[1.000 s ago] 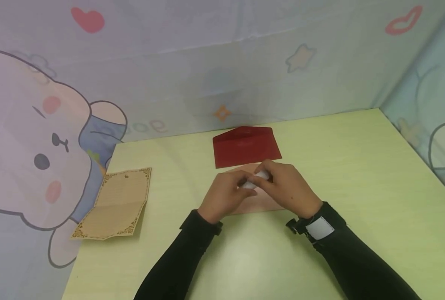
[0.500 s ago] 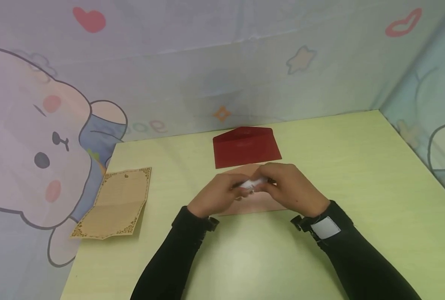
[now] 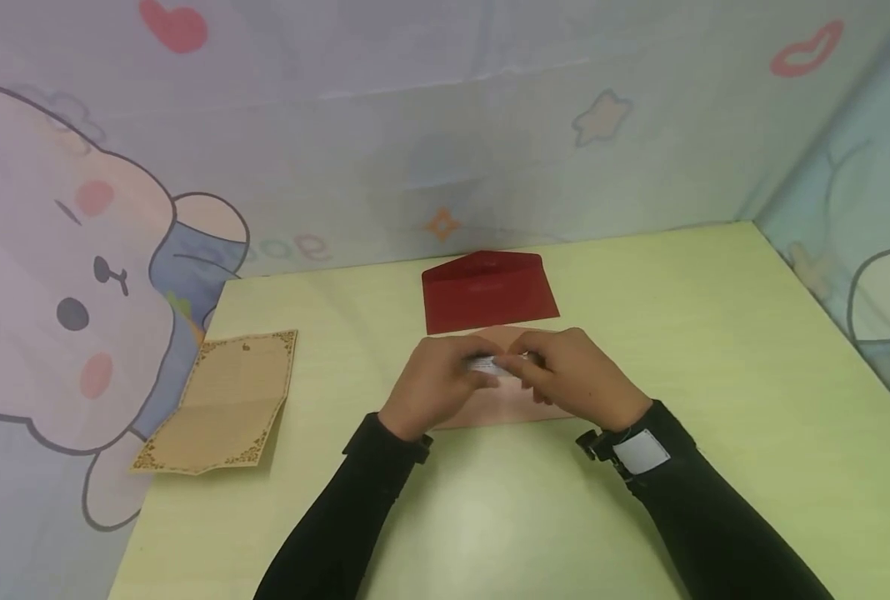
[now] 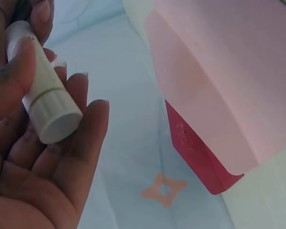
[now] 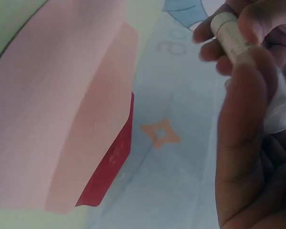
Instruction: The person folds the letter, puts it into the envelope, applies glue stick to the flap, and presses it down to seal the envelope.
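A short white glue stick (image 3: 484,364) is held between both hands over a pale pink envelope (image 3: 501,408). My left hand (image 3: 433,385) grips one end, the thumb lying across the tube. The right hand (image 3: 586,380) pinches the opposite end with thumb and fingers and covers much of it. In the left wrist view the glue stick (image 4: 46,78) shows a ribbed round end below a thin green line. Small print runs along the tube (image 5: 230,38) in the right wrist view. The pink envelope (image 4: 229,71) has its flap spread toward the far side.
Just beyond the pink envelope lies a red envelope (image 3: 490,293), its flap up. A creased tan letter sheet (image 3: 231,400) with an ornate border rests at the table's left edge. A printed cloth (image 3: 385,150) hangs behind the pale yellow-green table (image 3: 677,317).
The glue stick was tilted up to the right and now lies nearer level between the hands. The fingers have shifted along it. Both envelopes and the letter sheet stay put.
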Demonstrator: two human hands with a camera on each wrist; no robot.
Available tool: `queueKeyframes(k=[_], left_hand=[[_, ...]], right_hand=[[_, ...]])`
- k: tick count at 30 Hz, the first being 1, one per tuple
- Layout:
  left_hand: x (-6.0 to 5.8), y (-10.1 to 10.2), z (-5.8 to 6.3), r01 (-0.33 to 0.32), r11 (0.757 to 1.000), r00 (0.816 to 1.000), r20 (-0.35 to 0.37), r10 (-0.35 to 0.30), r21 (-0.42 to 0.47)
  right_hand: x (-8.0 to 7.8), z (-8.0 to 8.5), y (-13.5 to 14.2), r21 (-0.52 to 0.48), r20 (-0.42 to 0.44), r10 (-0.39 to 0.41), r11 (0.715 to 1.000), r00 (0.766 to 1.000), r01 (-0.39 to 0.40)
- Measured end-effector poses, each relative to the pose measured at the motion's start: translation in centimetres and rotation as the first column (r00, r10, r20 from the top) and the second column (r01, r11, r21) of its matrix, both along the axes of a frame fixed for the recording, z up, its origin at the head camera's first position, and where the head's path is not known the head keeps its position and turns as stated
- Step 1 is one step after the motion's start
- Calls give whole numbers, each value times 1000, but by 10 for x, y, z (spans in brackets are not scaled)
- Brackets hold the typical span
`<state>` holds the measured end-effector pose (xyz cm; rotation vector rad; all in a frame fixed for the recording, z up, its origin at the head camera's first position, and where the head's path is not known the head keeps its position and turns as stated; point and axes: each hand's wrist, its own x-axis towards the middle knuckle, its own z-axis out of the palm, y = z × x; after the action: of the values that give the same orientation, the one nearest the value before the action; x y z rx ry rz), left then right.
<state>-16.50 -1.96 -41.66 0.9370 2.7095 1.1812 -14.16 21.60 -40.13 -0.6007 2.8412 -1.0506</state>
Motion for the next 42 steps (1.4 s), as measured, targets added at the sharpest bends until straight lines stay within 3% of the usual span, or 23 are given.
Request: queueKeyframes(k=[4, 10, 12, 15, 18, 23, 30, 32, 37, 42], left_hand=[[3, 2, 2, -21, 1000, 1000, -4, 21, -13], [-1, 2, 2, 72, 997, 993, 93, -70, -17], [-5, -1, 1, 118, 993, 978, 171, -118, 10], [-11, -9, -3, 149, 985, 926, 339, -169, 86], [-17, -17, -6, 153, 978, 876, 439, -201, 141], [-24, -23, -9, 183, 971, 883, 409, -232, 157], [-12, -56, -18, 27, 966, 844, 512, -159, 256], [-9, -63, -17, 4, 962, 846, 512, -150, 275], [-10, -67, -16, -23, 945, 847, 509, -155, 326], [-14, -57, -23, -55, 926, 829, 534, -167, 373]], right_hand=[[0, 2, -4, 9, -36, 3, 1000, 999, -2], [5, 2, 2, -7, -102, 18, 1000, 995, -19], [8, 3, 5, -4, -126, 28, 1000, 992, -29], [13, 8, 15, -4, -198, -11, 1000, 980, 10], [20, 18, 29, -30, -265, -85, 996, 960, 80], [25, 26, 38, -56, -225, -140, 990, 964, 130], [-5, 17, 29, -6, -142, -129, 992, 981, 130], [-15, 11, 36, -5, -108, -161, 987, 981, 161], [-33, -14, 79, 5, -41, -270, 963, 962, 270], [-40, -46, 127, 95, -33, -358, 928, 933, 360]])
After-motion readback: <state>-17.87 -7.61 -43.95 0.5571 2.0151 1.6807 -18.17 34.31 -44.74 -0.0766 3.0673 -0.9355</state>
